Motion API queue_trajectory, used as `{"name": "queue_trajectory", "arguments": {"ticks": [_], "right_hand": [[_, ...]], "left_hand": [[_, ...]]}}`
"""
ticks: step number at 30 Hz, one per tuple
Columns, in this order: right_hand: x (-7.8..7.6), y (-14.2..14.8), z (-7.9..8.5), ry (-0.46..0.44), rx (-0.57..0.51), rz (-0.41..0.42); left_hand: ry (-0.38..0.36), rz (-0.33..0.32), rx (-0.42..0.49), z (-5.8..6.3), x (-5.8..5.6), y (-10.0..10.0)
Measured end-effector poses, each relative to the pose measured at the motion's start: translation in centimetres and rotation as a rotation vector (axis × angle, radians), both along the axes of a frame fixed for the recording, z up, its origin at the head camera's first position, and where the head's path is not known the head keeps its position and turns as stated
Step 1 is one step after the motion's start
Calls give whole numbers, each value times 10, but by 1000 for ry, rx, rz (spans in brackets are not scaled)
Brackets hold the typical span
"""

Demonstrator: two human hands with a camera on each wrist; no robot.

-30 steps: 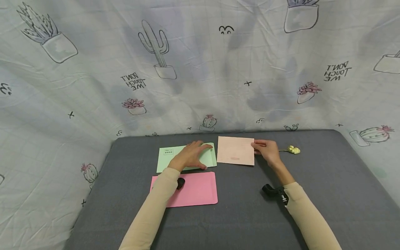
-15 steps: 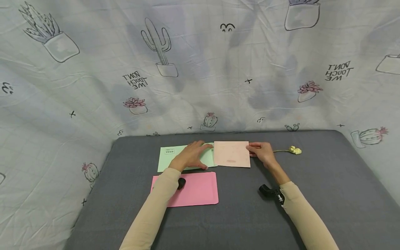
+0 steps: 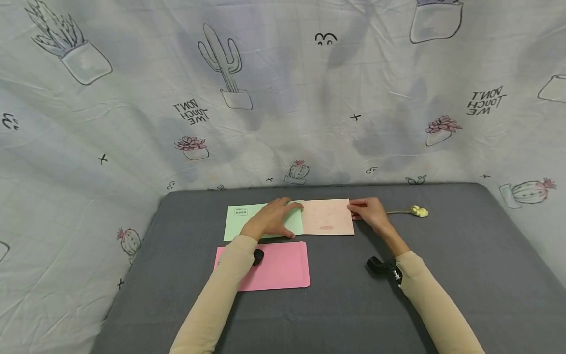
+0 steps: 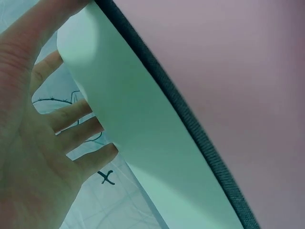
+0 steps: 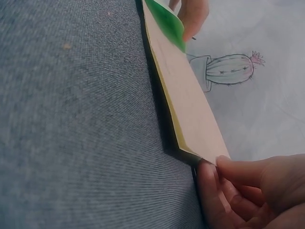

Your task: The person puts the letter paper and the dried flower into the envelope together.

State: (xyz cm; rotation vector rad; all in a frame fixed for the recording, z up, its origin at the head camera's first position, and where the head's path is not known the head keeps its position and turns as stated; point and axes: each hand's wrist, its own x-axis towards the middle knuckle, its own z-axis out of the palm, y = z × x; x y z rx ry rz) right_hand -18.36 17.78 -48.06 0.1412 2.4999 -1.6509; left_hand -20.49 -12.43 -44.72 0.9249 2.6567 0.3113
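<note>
My left hand (image 3: 274,218) spans the right end of a green envelope (image 3: 236,226), thumb at its near edge and fingertips at its far edge. In the left wrist view, the fingertips touch the rim of the green envelope (image 4: 128,105). My right hand (image 3: 369,214) pinches the right edge of a peach card (image 3: 328,217) between thumb and fingers. The card's left end meets the envelope's right end; how far it reaches inside is hidden. In the right wrist view, a raised green edge (image 5: 167,21) curves over the far end of the card (image 5: 186,100).
A pink envelope (image 3: 283,268) lies nearer the body, partly under the left forearm. To the right of my right hand is a yellow flower (image 3: 418,211) on a thin stem. A patterned cloth (image 3: 283,98) hangs behind the grey table (image 3: 336,314).
My right hand has moved left with the peach card, bringing it from beside the green envelope to its right end. The left hand has stayed nearly in place.
</note>
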Motion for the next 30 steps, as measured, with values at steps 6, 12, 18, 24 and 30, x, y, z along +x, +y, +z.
{"name": "queue_trajectory", "arguments": {"ticks": [6, 12, 18, 24, 30], "right_hand": [[0, -5, 1, 11, 9, 3], [0, -10, 0, 28, -15, -28], [1, -18, 0, 74, -6, -113], [0, -25, 0, 102, -5, -129], [1, -27, 3, 91, -4, -109]], "left_hand": [[0, 1, 2, 0, 0, 0], [-5, 4, 0, 1, 1, -1], [-4, 3, 8, 1, 3, -1], [-4, 2, 2, 1, 3, -1], [-18, 8, -4, 2, 3, -1]]}}
